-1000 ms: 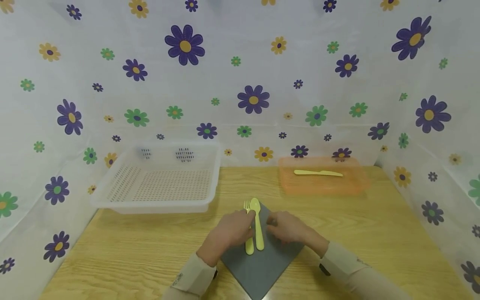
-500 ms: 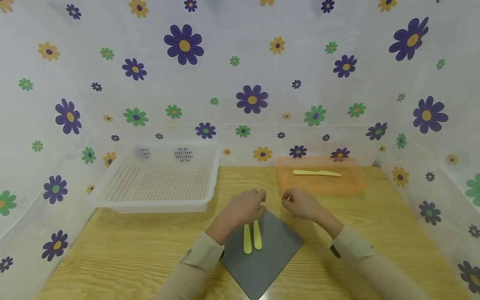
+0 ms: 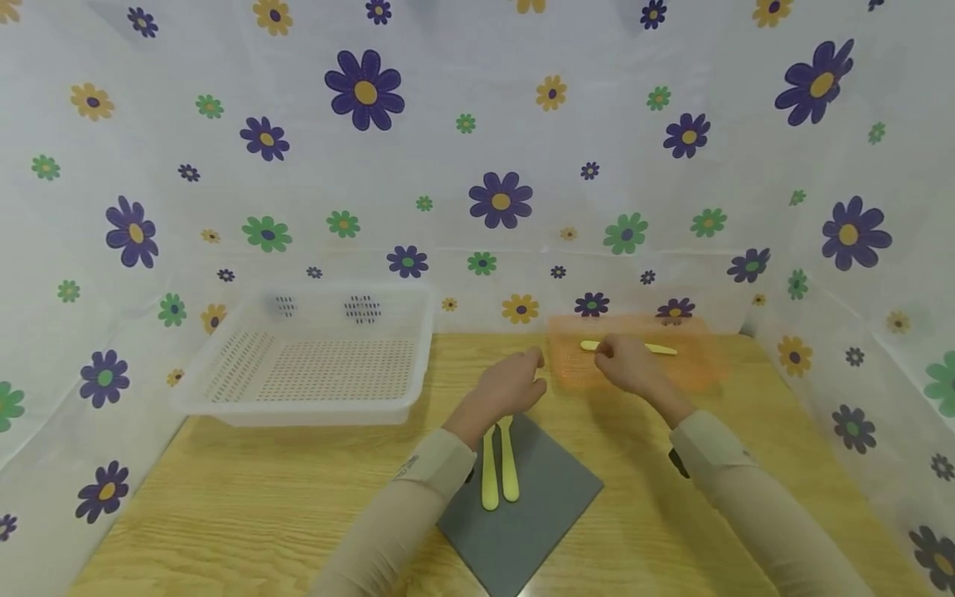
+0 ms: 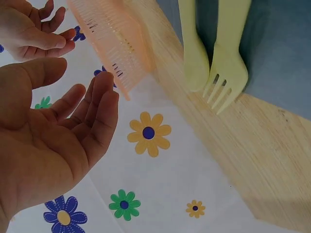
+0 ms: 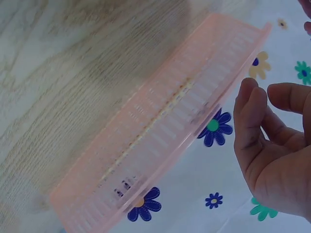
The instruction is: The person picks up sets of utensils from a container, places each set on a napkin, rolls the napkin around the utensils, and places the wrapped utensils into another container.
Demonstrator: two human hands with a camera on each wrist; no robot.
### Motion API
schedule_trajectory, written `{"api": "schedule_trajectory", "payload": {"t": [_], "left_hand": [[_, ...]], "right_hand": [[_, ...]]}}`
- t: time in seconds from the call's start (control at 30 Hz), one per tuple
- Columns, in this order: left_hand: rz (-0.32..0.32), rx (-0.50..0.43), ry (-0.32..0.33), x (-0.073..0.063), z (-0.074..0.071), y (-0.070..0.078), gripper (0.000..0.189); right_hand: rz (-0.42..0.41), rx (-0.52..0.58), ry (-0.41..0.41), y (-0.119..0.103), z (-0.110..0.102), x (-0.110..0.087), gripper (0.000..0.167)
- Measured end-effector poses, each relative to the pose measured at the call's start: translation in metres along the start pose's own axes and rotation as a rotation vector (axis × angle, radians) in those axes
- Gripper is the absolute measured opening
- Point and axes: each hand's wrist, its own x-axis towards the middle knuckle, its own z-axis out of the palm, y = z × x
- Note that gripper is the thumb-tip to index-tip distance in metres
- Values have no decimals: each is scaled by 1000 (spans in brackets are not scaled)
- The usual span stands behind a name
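My right hand (image 3: 630,365) hovers over the orange basket (image 3: 567,377), fingers loosely bent and holding nothing. Behind it the pale yellow knife (image 3: 662,349) lies in the basket, its middle hidden by the hand in the head view. My left hand (image 3: 509,385) is held above the far corner of a dark grey square mat (image 3: 545,506), relaxed and holding nothing. On that mat lie a yellow fork (image 3: 488,477) and a yellow spoon (image 3: 509,473), side by side. Their heads show in the left wrist view, spoon bowl (image 4: 196,68) beside fork tines (image 4: 218,94).
A white perforated basket (image 3: 298,406) stands at the back left of the wooden table (image 3: 283,497). Flower-printed white sheeting (image 3: 440,149) rises behind the table and along both sides.
My left hand has left the fork and spoon and risen toward the back right. The right hand has moved from the mat to above the orange basket. The cutlery stays put.
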Motion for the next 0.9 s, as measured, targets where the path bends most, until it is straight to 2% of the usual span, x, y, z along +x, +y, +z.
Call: {"api": "schedule_trajectory", "payload": {"t": [0.33,0.57,0.77,0.9], "left_hand": [[-123,-87,7,21,6,4,40],[-137,-133,-13,29,14,7,46],[-136,-154,-16,33,19,9,48],[-129,-140,-4,36,20,10,46]], "right_hand": [[92,-145,-5,13,0,19,33],[102,-226,-7,19,4,32,37],[156,-267,-44,24,5,41,28],[171,-283,-75,29,7,46,35]]}}
